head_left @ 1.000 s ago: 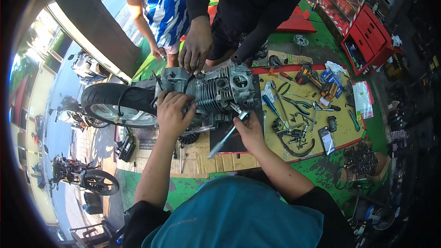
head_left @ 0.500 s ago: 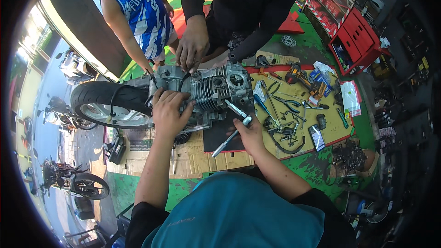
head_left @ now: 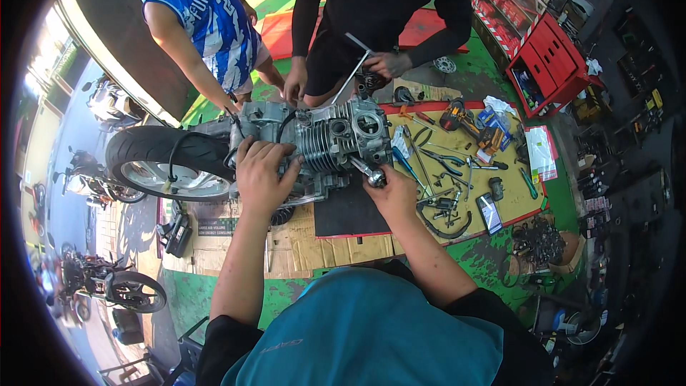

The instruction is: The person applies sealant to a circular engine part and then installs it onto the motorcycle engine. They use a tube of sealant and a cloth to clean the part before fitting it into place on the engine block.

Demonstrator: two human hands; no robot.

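A grey motorcycle engine (head_left: pixel 320 146) with a finned cylinder lies on its side in front of me. My left hand (head_left: pixel 263 175) rests on its near side, fingers spread over the casing. My right hand (head_left: pixel 394 196) is wrapped round a chrome ratchet wrench (head_left: pixel 375 178) at the engine's near right corner. From the ratchet head, a socket extension (head_left: pixel 362 165) reaches up to the cylinder head. My right hand hides the ratchet's handle. Across the engine, a co-worker's hand (head_left: pixel 389 64) holds a T-handle wrench (head_left: pixel 353 80), its shaft slanting down to the far side of the engine.
A motorcycle wheel (head_left: pixel 139 144) stands left of the engine. On the cardboard to the right lie a cordless drill (head_left: pixel 455 116), pliers (head_left: pixel 444 159), a phone (head_left: pixel 490 213) and several hand tools. A red cabinet (head_left: pixel 550 57) stands beyond. Another person in a blue jersey (head_left: pixel 207 21) reaches toward the engine.
My right hand has turned the ratchet, so its handle no longer shows. The co-worker's hand has drawn back from the engine top, and a T-handle wrench has come into view. My left hand stays put.
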